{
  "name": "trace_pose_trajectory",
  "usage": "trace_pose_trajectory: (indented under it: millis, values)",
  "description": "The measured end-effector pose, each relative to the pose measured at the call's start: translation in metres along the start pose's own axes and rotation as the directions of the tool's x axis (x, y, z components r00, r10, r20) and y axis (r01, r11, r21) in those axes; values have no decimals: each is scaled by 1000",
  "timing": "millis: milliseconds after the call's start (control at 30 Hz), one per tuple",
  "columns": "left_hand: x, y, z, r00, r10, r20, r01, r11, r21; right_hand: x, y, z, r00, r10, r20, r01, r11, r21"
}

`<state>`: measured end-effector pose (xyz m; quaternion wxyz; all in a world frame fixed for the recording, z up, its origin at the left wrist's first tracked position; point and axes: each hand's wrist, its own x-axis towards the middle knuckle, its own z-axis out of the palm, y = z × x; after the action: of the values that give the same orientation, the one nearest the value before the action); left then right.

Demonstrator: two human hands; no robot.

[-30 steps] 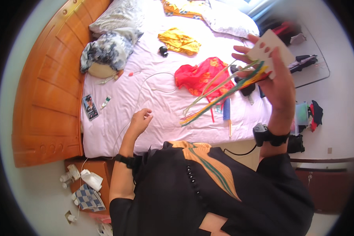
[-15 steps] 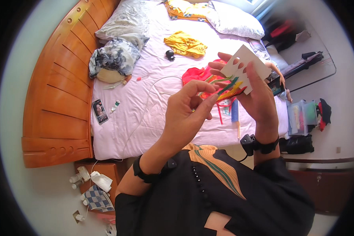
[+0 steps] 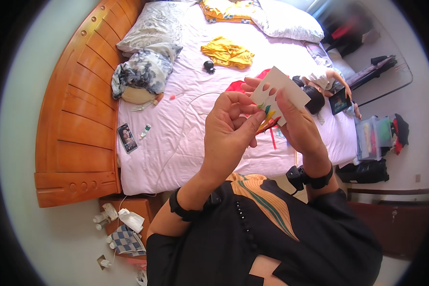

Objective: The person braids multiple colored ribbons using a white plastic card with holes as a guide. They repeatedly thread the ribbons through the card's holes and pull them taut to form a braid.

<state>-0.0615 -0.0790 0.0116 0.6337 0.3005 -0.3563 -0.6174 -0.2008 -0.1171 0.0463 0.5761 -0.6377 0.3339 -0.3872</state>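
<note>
A white card (image 3: 293, 93) with teardrop-shaped holes is held up over the bed in my right hand (image 3: 300, 128), its thumb across the front and its fingers behind. Strands of green, yellow and red thread (image 3: 268, 116) hang at the card's lower left edge, some passing through its holes. My left hand (image 3: 229, 136) is closed beside that edge, thumb and forefinger pinching the threads. The far ends of the strands are hidden by my left fingers. Behind the card, part of a red cloth (image 3: 236, 86) shows on the bed.
The bed (image 3: 186, 138) has a pink sheet. A phone (image 3: 127, 137), a small tube (image 3: 145, 131), a white cable and a yellow cloth (image 3: 228, 52) lie on it. At the right, a person (image 3: 321, 78) lies with a tablet (image 3: 340, 102). A nightstand (image 3: 140, 208) stands at lower left.
Both hands and the card have shifted slightly left, and the left hand now sits closer to the card, with less thread showing. The person at the right is more visible.
</note>
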Motion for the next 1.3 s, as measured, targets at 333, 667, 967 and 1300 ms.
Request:
trace_pose_trajectory:
  millis: [333,667,967,1300]
  values:
    - [8,-5,-4,996,-85,9,85,996,-21,-1,7,0,999,-31,43,28,998,51]
    - [17,-8,-21,973,-149,177,160,986,-51,-2,5,-1,1000,-7,27,5,998,65]
    - [17,-2,-20,949,-168,268,192,979,-65,-2,0,-1,1000,5,25,-5,1000,20]
    - [14,0,-34,950,-152,274,180,980,-82,-2,2,-8,1000,-22,16,23,999,-36]
